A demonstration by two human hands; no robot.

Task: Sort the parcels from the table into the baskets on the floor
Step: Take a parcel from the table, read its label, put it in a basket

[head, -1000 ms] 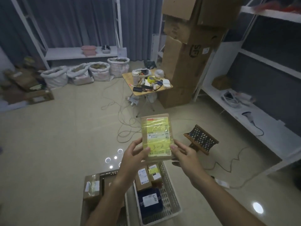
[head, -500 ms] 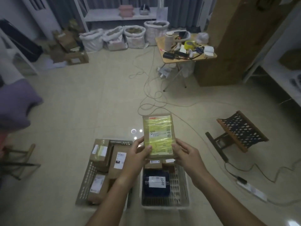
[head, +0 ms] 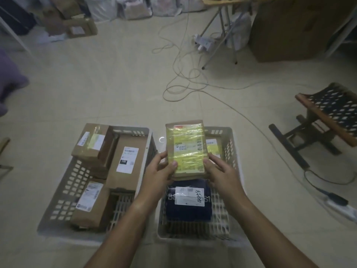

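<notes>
I hold a flat brown parcel with yellow tape and a white label (head: pixel 186 149) in both hands, above the far half of the right basket (head: pixel 230 144). My left hand (head: pixel 159 171) grips its lower left edge, thumb on top. My right hand (head: pixel 220 171) grips its lower right edge. Under it in the right basket lie a dark blue parcel with a white label (head: pixel 188 202) and a yellow-taped parcel (head: pixel 212 147), partly hidden. The left basket (head: pixel 63 192) holds several brown cardboard parcels (head: pixel 126 159). The table with parcels is out of view.
Loose cables (head: pixel 185 78) run over the tiled floor beyond the baskets. A folding stool (head: pixel 326 115) stands at the right, a power strip (head: pixel 340 204) near it. A folding table's legs (head: pixel 218 35), a large cardboard box (head: pixel 293 29) and white sacks stand at the back.
My view has tilted down and closer to the two baskets. Both hands keep hold of the yellow-taped parcel, which now hangs lower, over the right basket.
</notes>
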